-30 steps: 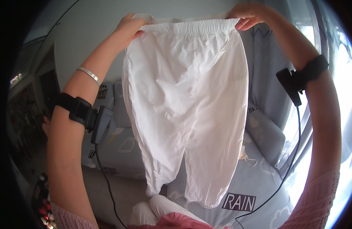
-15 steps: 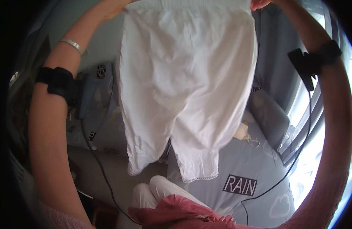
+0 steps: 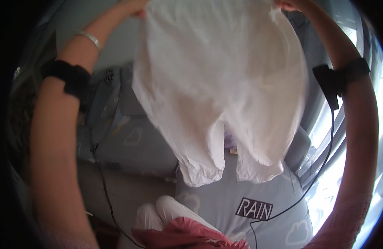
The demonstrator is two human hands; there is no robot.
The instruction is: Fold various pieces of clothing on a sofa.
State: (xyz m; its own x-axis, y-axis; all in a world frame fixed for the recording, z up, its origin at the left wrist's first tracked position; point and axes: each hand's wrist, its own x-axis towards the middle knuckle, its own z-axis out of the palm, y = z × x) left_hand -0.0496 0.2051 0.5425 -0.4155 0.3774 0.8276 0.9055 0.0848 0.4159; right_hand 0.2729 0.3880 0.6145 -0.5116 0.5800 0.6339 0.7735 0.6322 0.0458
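Note:
A pair of white trousers hangs spread in front of me, waistband at the top edge of the view and the two gathered cuffs hanging down. My left hand grips the waistband's left end, its fingers partly cut off by the view's edge. At the other end, my right hand is closed on the waistband's right corner. The legs hang apart above a grey sofa seat, slightly blurred by motion.
Below the trousers lies the grey patterned sofa seat, with another sofa section at left. Grey and sheer curtains hang along the right. Black cables run from bands on my forearms. Something purple shows between the legs.
The trousers' legs have swung to the right and billowed out, and the cuffs have risen slightly. Both hands still hold the waistband; my left hand has shifted a little to the right.

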